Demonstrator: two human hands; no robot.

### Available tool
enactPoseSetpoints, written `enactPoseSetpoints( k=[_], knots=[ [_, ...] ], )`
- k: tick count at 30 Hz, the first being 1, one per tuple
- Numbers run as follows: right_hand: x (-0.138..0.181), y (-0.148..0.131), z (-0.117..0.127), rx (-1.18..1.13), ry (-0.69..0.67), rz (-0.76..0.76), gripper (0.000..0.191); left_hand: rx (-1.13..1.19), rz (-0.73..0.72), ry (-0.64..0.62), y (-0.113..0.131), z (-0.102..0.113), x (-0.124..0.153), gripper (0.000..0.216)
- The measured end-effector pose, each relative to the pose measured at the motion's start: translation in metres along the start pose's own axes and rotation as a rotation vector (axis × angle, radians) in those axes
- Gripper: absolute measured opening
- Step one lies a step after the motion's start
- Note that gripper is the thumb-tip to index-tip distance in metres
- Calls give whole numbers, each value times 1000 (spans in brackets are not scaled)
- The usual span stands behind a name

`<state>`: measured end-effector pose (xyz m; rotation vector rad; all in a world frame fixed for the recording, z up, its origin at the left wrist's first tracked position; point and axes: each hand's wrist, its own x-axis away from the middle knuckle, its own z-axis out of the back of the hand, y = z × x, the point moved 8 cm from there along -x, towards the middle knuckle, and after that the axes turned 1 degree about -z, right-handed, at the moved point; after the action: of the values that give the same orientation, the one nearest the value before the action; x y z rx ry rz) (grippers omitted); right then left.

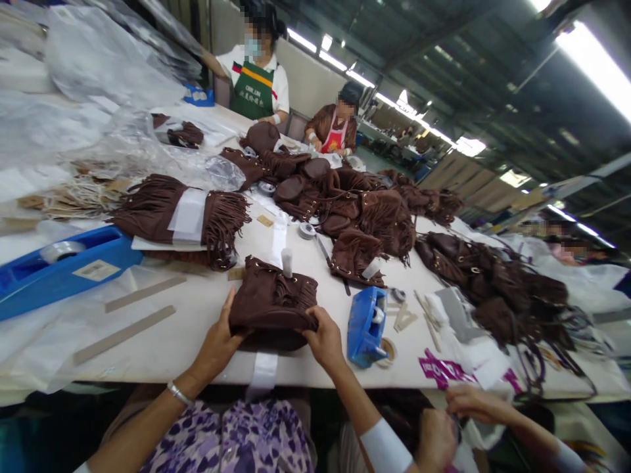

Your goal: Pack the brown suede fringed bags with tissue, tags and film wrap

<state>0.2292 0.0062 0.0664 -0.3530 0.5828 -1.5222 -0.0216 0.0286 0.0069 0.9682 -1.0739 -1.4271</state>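
Observation:
I hold a brown fringed suede bag [273, 303] at the near edge of the white table [197, 309]. My left hand [217, 345] grips its left side, with the thumb up against the suede. My right hand [323, 338] is closed on its lower right corner. A strip of white tape [264, 371] hangs over the table edge just below the bag. A small white tube [286, 262] stands behind the bag.
A blue tape dispenser [365, 326] sits right of my right hand, a larger blue one [59, 266] at far left. Piles of brown fringed bags [365, 210] cover the middle and right. A co-worker's hands [473, 404] work at lower right; two people sit at the far end.

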Motion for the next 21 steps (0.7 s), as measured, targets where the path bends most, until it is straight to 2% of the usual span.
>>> enactPoseSetpoints(
  k=[4, 9, 12, 15, 18, 21],
  knots=[
    [7, -3, -9, 118, 55, 16, 20, 84, 129, -108, -3, -6, 0, 89],
    [21, -17, -16, 387, 49, 191, 32, 68, 93, -108, -4, -7, -4, 83],
    [28, -33, -14, 377, 86, 376, 37, 36, 52, -76, -8, -6, -9, 83],
    [34, -47, -14, 292, 149, 514, 29, 8, 52, -57, -13, -7, -13, 81],
    [37, -52, -17, 323, 212, 573, 29, -5, 90, -44, -17, -6, -14, 74],
    [40, -50, -22, 376, 203, 596, 31, 21, 120, -80, -18, -4, -11, 74]
  ],
)
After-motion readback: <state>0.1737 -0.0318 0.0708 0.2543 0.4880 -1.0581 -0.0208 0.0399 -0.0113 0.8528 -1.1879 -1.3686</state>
